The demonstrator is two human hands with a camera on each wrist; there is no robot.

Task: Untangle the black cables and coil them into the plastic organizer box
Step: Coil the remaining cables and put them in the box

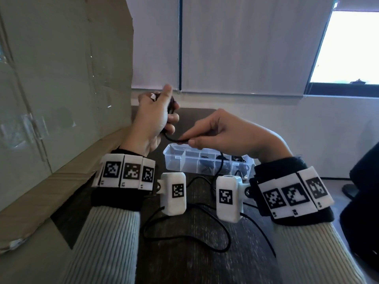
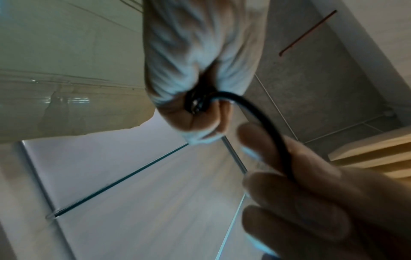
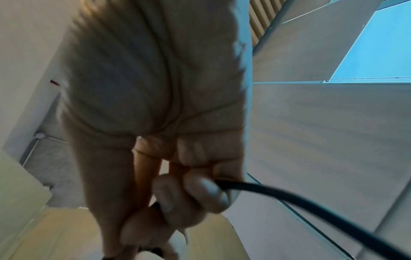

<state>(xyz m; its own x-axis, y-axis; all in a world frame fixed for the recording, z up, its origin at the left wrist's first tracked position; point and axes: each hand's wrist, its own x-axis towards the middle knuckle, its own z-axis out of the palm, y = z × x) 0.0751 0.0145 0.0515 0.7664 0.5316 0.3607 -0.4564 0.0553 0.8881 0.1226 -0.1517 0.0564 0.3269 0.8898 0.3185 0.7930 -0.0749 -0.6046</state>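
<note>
Slack cable (image 1: 185,238) loose on table (image 1: 205,267). Left hand (image 1: 152,117) clenched round coil; right hand (image 1: 221,132) pinching strand. Feed short, even loops; keep light tension above box (image 1: 174,158).

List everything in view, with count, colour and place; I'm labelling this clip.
black cable: one, black, held between both hands above the box
plastic organizer box: one, clear, on the table, black cables in its right compartments
table: one, dark
cardboard: one sheet, brown, left
window: one, bright, upper right
left hand: grips coiled cable
right hand: pinches the cable
</note>
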